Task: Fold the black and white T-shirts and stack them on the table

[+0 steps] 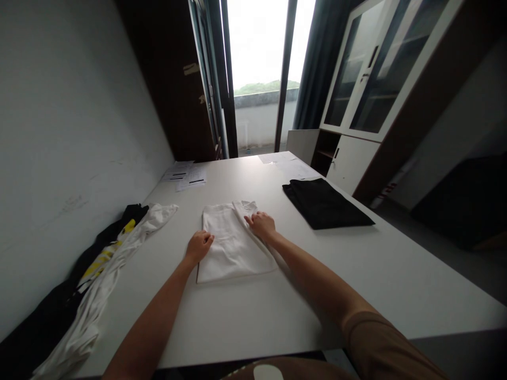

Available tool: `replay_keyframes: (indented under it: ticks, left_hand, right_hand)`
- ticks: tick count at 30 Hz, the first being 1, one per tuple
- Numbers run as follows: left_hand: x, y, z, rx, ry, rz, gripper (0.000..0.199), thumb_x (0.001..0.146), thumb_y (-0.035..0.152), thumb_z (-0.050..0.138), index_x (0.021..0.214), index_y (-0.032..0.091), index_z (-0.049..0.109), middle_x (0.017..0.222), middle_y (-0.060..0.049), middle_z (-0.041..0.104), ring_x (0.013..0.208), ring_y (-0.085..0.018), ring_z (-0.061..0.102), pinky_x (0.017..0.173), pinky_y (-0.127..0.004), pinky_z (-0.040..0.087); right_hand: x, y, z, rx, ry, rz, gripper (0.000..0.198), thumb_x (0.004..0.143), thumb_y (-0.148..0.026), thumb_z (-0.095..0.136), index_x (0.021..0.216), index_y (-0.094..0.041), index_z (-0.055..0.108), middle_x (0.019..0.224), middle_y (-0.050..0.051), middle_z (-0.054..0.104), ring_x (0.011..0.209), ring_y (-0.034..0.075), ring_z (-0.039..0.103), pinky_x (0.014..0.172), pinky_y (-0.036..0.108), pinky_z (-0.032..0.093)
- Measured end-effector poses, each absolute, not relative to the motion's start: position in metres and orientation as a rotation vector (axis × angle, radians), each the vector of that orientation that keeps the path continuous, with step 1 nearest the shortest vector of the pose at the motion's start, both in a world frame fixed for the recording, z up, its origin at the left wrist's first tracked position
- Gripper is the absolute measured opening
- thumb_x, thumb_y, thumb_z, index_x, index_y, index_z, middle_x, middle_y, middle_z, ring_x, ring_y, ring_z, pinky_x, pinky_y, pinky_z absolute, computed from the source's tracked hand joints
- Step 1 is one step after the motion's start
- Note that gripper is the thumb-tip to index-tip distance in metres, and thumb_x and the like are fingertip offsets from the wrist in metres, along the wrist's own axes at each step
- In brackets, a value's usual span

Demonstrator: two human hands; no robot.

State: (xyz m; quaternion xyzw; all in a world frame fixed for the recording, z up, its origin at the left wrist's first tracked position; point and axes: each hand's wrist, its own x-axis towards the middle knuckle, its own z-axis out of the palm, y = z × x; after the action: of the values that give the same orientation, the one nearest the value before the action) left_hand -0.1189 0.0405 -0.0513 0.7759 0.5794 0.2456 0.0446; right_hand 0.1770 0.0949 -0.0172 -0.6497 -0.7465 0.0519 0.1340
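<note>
A white garment (233,258) lies folded into a rough rectangle on the white table in front of me. Its right side is turned over in a strip, and the cloth shows soft wrinkles. At the garment's left edge my left hand (200,246) is closed, with its curled fingers and thumb on the cloth. My right hand (261,226) rests at the upper right part, fingers bent onto the turned-over strip and one digit reaching left. The undersides of both hands are hidden.
Folded black cloth (328,205) lies to the right on the table (245,179). Along the left wall runs a heap of black, yellow and white clothes (103,264). Papers (186,175) lie at the far left, more sheets (291,164) at the far right. A cabinet (356,153) stands beyond.
</note>
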Motion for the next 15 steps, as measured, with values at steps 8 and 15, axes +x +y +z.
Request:
replay_keyframes:
  ticks: [8, 15]
  left_hand:
    - [-0.119, 0.041, -0.051, 2.357, 1.753, 0.769, 0.037, 0.098, 0.034, 0.048, 0.064, 0.021, 0.054, 0.076, -0.003, 0.06, 0.081, -0.02, 0.054, 0.078, -0.031, 0.039]
    - [-0.12, 0.041, -0.053, 2.372, 1.743, 0.774, 0.038, 0.098, 0.035, 0.046, 0.064, 0.021, 0.053, 0.075, -0.003, 0.06, 0.08, -0.02, 0.055, 0.078, -0.031, 0.039]
  right_hand:
    - [0.166, 0.083, -0.003, -1.866, -2.314, 0.124, 0.075, 0.097, -0.076, 0.035, 0.11, -0.014, 0.076, 0.117, 0.021, 0.068, 0.112, 0.031, 0.062, 0.093, 0.037, 0.046]
    - [0.162, 0.082, -0.01, -1.876, -2.282, 0.082, 0.037, 0.1, -0.041, 0.053, 0.113, -0.014, 0.073, 0.116, 0.019, 0.07, 0.107, 0.028, 0.066, 0.089, 0.033, 0.048]
